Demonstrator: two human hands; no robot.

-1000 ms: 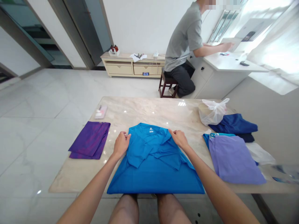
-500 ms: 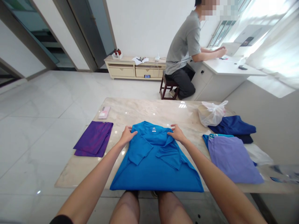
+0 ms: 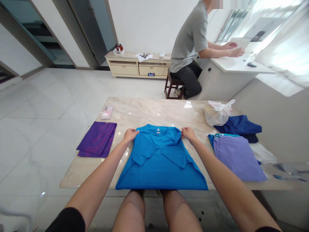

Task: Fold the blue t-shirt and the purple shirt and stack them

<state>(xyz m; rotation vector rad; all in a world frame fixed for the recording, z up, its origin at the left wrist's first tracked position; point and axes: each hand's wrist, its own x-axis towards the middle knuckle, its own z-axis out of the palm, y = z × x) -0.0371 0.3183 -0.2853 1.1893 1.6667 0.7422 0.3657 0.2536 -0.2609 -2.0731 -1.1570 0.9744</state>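
Looking down across a pale tiled floor (image 3: 48,109). Facing a marble-patterned tabletop (image 3: 142,108), glossy, with window light reflected near its far edge. Noting beyond it a person (image 3: 187,45) in a grey top and dark trousers, side-on, seated on a dark wooden stool (image 3: 172,83). Seeing a low cream cabinet (image 3: 124,69) against the far wall, left of the stool.

Finding a blue shirt (image 3: 159,174) at the middle of the tabletop, spread with collar away, short sleeves lying inward over the body, and straight near edge along the tabletop's near edge. Seeing well to its right a folded lavender cloth (image 3: 238,158), lying partly over a brighter blue piece. Noting a folded purple cloth (image 3: 98,138) to the left, apart from the shirt. Seeing a bunched navy cloth (image 3: 240,125) behind the lavender one, with a knotted white plastic bag (image 3: 217,112) just beside it.

Holding the shirt's left shoulder in the left hand (image 3: 131,134), grip drawn to a pinch. Holding the opposite shoulder edge in the right hand (image 3: 189,133), grip likewise pinched, fingers curled. Spotting a small pink item (image 3: 107,112) beyond the purple cloth, partly pixelated. Noting last a white mark (image 3: 158,130) inside the collar, too small to read.
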